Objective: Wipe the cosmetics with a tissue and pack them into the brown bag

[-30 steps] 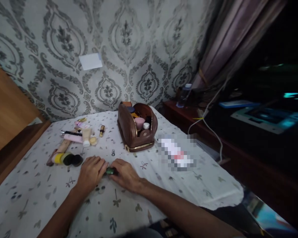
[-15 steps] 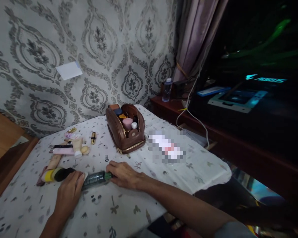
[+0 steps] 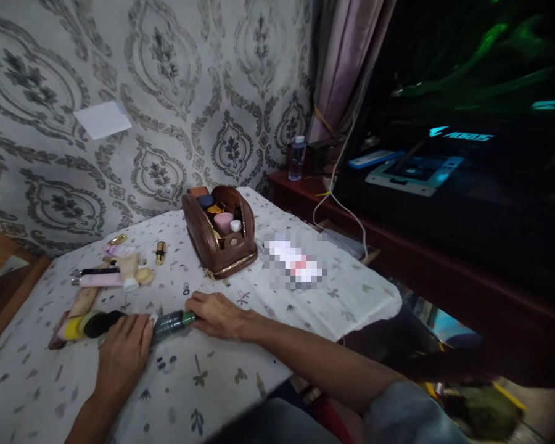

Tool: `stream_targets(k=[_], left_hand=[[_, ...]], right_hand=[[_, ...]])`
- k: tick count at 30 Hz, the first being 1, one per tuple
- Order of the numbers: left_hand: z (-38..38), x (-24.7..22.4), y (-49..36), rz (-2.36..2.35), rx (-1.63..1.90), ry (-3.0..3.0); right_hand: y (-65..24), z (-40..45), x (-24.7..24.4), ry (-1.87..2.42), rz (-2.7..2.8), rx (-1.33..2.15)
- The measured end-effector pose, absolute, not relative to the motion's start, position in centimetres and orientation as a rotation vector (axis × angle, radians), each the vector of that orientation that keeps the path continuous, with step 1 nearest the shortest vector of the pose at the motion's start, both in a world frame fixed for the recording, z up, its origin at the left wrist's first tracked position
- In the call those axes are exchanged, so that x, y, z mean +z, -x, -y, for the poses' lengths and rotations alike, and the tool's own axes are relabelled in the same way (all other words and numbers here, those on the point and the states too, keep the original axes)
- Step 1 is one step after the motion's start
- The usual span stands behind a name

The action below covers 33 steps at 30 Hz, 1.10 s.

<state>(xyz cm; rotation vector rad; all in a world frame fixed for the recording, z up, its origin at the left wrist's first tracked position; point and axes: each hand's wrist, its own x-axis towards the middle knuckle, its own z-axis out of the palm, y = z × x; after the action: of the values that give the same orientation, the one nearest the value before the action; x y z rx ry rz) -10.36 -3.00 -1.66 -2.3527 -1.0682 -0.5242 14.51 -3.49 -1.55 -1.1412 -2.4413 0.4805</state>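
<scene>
Currently, a dark bottle (image 3: pixel 167 325) is extending sideways between the two hands, at the near part of the cloth-covered table (image 3: pixel 351 302). The right hand (image 3: pixel 217 316) is gripping its green end. The left hand (image 3: pixel 124 348) is covering the opposite end; whether it is grasping cannot be told. Beyond, an open brown bag (image 3: pixel 201 240) is holding a pink jar (image 3: pixel 223 223); to its left, a pink tube (image 3: pixel 100 280) is lying flat.

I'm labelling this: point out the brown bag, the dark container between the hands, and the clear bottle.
Brown bag (image 3: pixel 198 235), head view: its side wall.
Dark container (image 3: pixel 168 325), head view: its body's middle.
Clear bottle (image 3: pixel 296 161), head view: its body.
</scene>
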Motion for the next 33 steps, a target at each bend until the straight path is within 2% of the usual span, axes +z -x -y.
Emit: stream_targets(k=[9,16,33], left_hand=[[3.3,-2.0,5.5,0.939,-0.468,2.409],[3.1,-2.1,5.5,0.972,-0.418,2.504],[3.4,-1.7,5.2,1.297,-0.417,2.493]], right_hand=[[-14.4,3.2,-2.3,1.114,2.425,0.475],[-14.3,2.6,-3.5,1.041,2.339,0.567],[-13.5,2.9,-3.5,1.126,2.234,0.633]])
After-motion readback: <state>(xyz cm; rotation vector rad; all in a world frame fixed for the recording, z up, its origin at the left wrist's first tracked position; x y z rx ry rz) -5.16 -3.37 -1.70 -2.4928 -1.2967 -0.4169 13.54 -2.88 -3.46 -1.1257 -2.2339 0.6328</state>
